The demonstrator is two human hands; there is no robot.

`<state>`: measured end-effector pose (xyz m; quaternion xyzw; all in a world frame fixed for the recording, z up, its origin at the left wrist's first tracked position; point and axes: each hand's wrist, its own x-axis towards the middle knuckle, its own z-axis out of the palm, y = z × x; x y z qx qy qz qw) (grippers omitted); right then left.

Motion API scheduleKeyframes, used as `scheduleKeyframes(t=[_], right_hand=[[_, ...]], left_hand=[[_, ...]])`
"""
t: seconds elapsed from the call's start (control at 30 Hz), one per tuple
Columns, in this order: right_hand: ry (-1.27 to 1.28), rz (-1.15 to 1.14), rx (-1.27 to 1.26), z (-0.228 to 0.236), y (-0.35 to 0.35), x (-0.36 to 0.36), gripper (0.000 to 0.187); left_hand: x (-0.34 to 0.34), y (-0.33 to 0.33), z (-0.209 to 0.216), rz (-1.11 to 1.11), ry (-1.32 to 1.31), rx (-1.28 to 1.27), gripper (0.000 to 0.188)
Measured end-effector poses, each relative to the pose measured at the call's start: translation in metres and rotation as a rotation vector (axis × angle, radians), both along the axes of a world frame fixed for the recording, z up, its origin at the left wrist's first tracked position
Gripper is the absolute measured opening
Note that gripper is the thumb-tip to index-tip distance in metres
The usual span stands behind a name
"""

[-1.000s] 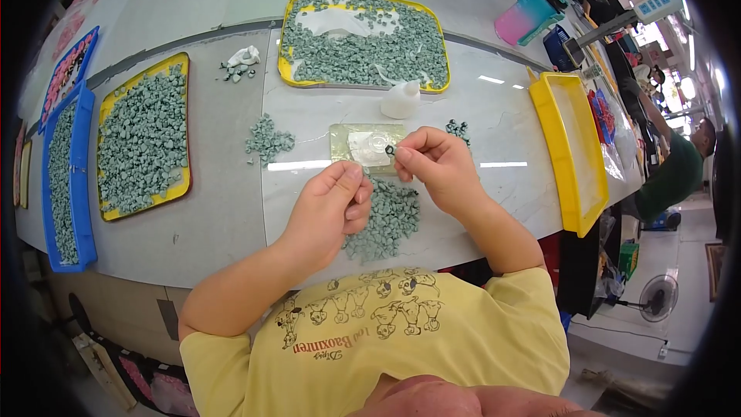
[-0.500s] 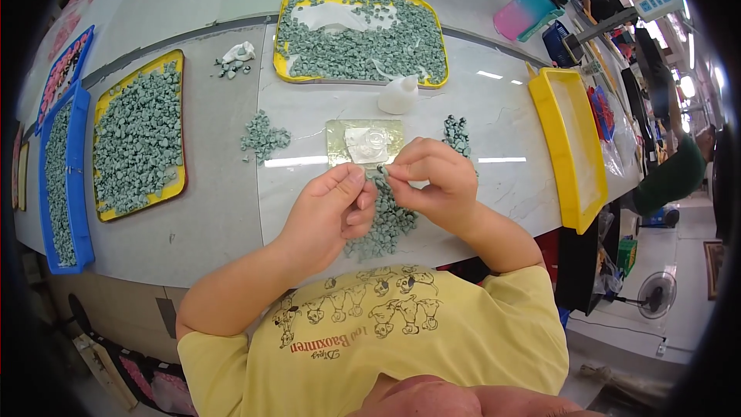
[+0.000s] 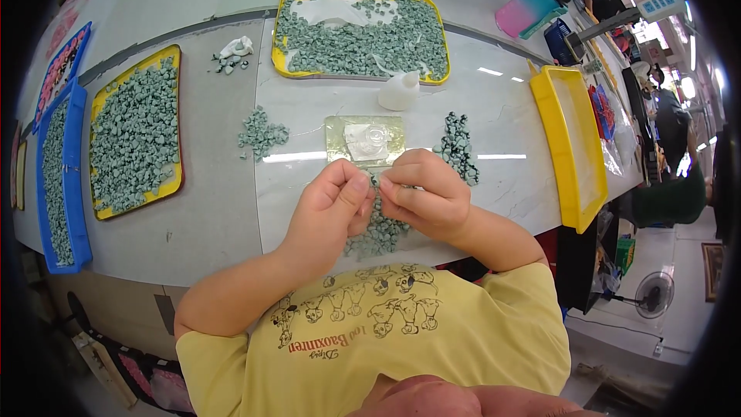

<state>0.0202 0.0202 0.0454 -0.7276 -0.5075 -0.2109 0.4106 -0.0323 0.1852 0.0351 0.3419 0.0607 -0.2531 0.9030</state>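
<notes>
My left hand (image 3: 333, 199) and my right hand (image 3: 429, 194) meet fingertip to fingertip above a pile of small grey-green pieces (image 3: 380, 235). Both are closed in a pinch. A bit of one small green piece (image 3: 375, 179) shows between the fingertips, at my right thumb and forefinger; whatever my left fingers grip is hidden. Just beyond the hands lies a yellowish flat pad (image 3: 336, 139) with a crumpled white sheet (image 3: 356, 143) and a clear round blob on it. A white squeeze bottle (image 3: 399, 93) stands behind the pad.
Loose green pieces form a heap (image 3: 263, 133) at left and a darker cluster (image 3: 457, 150) at right. Yellow trays of pieces stand at the back (image 3: 284, 68) and left (image 3: 179, 162), beside a blue tray (image 3: 77, 185). At right are a yellow bin (image 3: 570, 150) and a pink-teal bottle (image 3: 529, 9).
My right hand has moved slightly left and its fingers have curled in, bringing the fingertips of both hands closer together. The green piece is now more covered by the fingers.
</notes>
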Motion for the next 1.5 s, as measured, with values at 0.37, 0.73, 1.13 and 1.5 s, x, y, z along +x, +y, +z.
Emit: scheduleKeyframes(t=[0.37, 0.73, 1.13, 1.5], right_hand=[[0.328, -0.121, -0.004, -0.013, 0.000, -0.003, 0.024], [0.416, -0.127, -0.070, 0.000, -0.011, -0.001, 0.021], [0.479, -0.475, -0.742, 0.010, -0.092, 0.043, 0.012], [0.597, -0.417, -0.546, 0.003, -0.071, 0.033, 0.019]], left_hand=[[0.000, -0.004, -0.008, 0.136, -0.186, 0.443, 0.017], [0.006, -0.009, -0.009, 0.085, -0.229, 0.683, 0.020], [0.017, -0.019, 0.000, 0.036, 0.147, 0.142, 0.008], [0.021, -0.014, -0.004, 0.079, 0.106, 0.112, 0.015]])
